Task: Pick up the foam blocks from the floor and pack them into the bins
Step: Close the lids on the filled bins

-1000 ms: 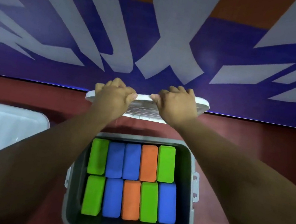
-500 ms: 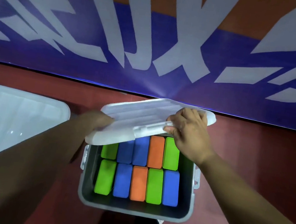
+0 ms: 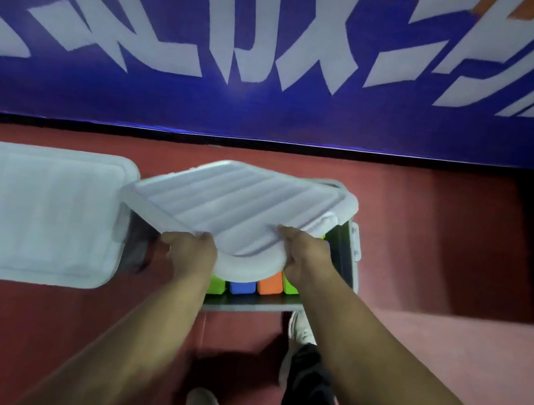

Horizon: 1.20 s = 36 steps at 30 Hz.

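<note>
The lid [image 3: 240,212] has come down over the bin [image 3: 253,305]. Left of both hands sits a closed bin [image 3: 35,212]. The left hand [image 3: 192,253] and right hand [image 3: 309,260] grip the lid's near edge, with foam blocks [image 3: 270,284] showing between them. This looks like the closing step: next the lid wants squaring and pressing flat.

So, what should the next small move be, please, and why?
Probably square the lid and lower its near edge onto the bin: the left hand and right hand grip that edge, the lid is tilted and skewed, and blocks show beneath.
</note>
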Motion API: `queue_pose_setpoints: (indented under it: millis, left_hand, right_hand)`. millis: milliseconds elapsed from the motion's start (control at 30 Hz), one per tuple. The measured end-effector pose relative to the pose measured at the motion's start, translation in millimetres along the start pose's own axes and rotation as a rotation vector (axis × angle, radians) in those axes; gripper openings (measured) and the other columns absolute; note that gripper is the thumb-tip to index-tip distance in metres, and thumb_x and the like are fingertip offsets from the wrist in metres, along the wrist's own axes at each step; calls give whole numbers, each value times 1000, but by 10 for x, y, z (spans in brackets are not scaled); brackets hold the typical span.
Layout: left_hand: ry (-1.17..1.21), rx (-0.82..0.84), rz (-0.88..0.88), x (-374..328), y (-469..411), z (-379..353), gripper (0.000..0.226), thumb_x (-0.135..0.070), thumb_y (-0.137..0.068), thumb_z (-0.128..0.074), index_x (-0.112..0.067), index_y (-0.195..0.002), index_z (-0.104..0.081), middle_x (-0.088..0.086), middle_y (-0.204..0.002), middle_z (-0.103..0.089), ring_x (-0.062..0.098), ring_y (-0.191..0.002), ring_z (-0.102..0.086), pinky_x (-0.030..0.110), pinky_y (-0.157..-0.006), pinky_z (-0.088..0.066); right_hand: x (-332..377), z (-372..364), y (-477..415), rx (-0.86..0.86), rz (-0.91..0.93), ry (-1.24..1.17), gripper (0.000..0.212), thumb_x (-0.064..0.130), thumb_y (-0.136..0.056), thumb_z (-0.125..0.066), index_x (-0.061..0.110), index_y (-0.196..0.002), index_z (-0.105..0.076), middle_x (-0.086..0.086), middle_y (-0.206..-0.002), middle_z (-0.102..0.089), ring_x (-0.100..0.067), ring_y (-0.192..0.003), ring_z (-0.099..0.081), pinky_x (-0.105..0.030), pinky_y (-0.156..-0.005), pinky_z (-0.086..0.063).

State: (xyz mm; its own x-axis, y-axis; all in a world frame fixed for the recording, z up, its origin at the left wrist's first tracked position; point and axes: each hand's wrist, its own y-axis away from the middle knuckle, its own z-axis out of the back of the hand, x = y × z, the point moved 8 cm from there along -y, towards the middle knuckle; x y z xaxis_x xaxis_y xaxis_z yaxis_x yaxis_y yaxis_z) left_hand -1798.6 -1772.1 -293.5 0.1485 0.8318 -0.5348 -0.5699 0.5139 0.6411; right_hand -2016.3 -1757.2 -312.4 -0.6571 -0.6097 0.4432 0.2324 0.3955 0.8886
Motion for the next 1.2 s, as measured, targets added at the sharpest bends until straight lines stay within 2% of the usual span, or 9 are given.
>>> queue_pose_setpoints:
  millis: [133, 233, 367, 533, 667, 833, 967, 1067, 1200]
  left_hand:
    - [-308, 70, -101, 464, 192, 4, 68, -30, -89, -64, 1, -137, -28, 27, -135, -41, 39, -116, -48, 41, -91, -46]
    - [-485, -11, -551, 357, 379, -85, 64, -30, -85, -69, -2, -136, -41, 20, -136, -43, 35, -127, -40, 48, -104, -39]
    - [-531, 127, -893, 457, 486, -859, 54, -33, -87, -64, -4, -131, -48, 12, -138, -49, 28, -131, -43, 44, -109, -37]
    - [-656, 228, -1115, 689, 409, -2093, 70, -51, -82, -46, -3, -133, -51, 12, -149, -43, 28, -140, -37, 36, -111, -27]
    - [-767, 259, -1108, 907, 180, -2800, 88, -64, -75, -43, -11, -146, -42, 7, -159, -30, 26, -147, -25, 38, -115, -21]
    - [-866, 296, -1084, 1189, -48, -3189, 112, -68, -69, -65, -11, -155, -22, 4, -164, -9, 20, -152, -7, 40, -120, -14]
    - [-957, 323, -958, 1336, -101, -3277, 130, -62, -64, -77, -16, -157, 2, -2, -163, 16, 14, -150, 13, 36, -120, -1]
    - [-977, 301, -912, 1419, -64, -3334, 129, -62, -65, -76, -17, -157, 3, -3, -163, 17, 13, -150, 15, 36, -120, -1]
    - [-981, 274, -870, 1517, 0, -3444, 127, -61, -67, -72, -13, -156, 3, 2, -163, 16, 18, -151, 13, 41, -120, -5]
  right_hand:
    - [-36, 323, -20, 163, 120, 41, 51, -11, -80, -64, 15, -124, -58, -11, -110, -73, -32, -97, -70, -50, -78, -60]
    - [100, 703, -179, 243, 217, 144, 59, -12, -75, -62, 22, -124, -61, -8, -117, -71, -34, -107, -68, -54, -86, -57]
    - [173, 1230, -727, 208, 258, 218, 55, -15, -73, -59, 13, -121, -63, -16, -116, -70, -41, -106, -67, -55, -90, -56]
    - [139, 1717, -1569, 191, 220, 293, 50, -12, -71, -58, 4, -119, -62, -20, -114, -69, -35, -96, -70, -44, -79, -60]
    - [231, 1970, -2058, 64, 371, 580, 45, 12, -73, -66, 10, -115, -49, -7, -105, -64, -18, -89, -65, -25, -66, -52]
    - [386, 2008, -2501, -93, 785, 1111, 24, 30, -82, -58, 10, -95, -58, -11, -97, -55, -31, -96, -51, -38, -87, -44]
    - [263, 2018, -2707, -36, 754, 1145, 27, 26, -93, -61, 6, -111, -59, -5, -106, -39, -24, -99, -45, -32, -96, -43]
    - [261, 1974, -2852, 72, 708, 1197, 20, 25, -98, -55, 7, -108, -54, -7, -102, -42, -13, -77, -47, -30, -87, -46]
    - [304, 1969, -2884, 80, 769, 1237, 29, 25, -98, -55, 8, -122, -54, -8, -101, -43, -17, -80, -45, -28, -86, -45]
